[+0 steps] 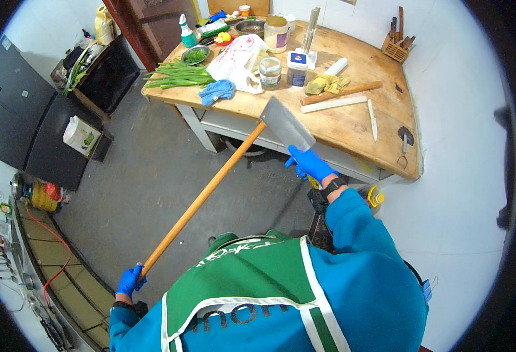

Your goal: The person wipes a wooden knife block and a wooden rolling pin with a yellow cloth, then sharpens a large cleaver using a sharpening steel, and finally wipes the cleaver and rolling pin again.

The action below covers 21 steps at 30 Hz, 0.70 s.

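Observation:
My left hand [129, 281], in a blue glove, is closed around the lower end of a long wooden handle [205, 193]. The handle slants up to the right and carries a flat rectangular metal blade [287, 124], slightly blurred, in front of the wooden tabletop's near edge. At the blade's lower right corner is my right hand [310, 163], also blue-gloved and wearing a black wristband. Its fingers are partly spread beneath the corner; whether they grip it cannot be seen. A blue cloth [216, 92] lies at the table edge, left of the blade.
The wooden table [350, 123] bears green stalks [178, 75], a white plastic bag [240, 59], jars, a rolling pin [341, 93], a knife [373, 119] and a peeler-like tool [404, 149]. A yellow-capped bottle [376, 198] stands right of my right wrist. A dark refrigerator [16, 101] stands left.

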Motion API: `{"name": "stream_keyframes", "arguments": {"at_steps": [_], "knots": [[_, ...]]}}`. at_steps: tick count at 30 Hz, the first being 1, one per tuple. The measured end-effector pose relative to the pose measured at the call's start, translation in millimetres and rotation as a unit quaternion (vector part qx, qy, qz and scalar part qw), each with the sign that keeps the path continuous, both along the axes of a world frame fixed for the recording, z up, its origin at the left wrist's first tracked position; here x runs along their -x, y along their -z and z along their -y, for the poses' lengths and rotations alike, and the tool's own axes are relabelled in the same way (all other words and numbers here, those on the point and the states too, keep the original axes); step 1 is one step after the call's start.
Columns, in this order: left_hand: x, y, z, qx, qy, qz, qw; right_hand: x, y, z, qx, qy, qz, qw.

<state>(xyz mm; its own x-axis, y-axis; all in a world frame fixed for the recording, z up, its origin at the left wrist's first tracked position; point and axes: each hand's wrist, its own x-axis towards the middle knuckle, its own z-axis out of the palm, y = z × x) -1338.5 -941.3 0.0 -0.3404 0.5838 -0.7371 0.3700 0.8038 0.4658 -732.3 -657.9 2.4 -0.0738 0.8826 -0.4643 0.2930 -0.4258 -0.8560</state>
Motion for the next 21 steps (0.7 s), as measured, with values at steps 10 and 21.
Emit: {"name": "stream_keyframes", "arguments": {"at_steps": [10,21], "knots": [[-20.0,19.9,45.7,-0.128,0.041,-0.048,0.99,-81.9,-4.5,55.4,0.008,0.217,-0.149,0.965],[-44.2,78.2,33.4,-0.148,0.039,0.02,0.988,-220.4,27.7,-9.3,-0.098,0.409,-0.317,0.85]]}}
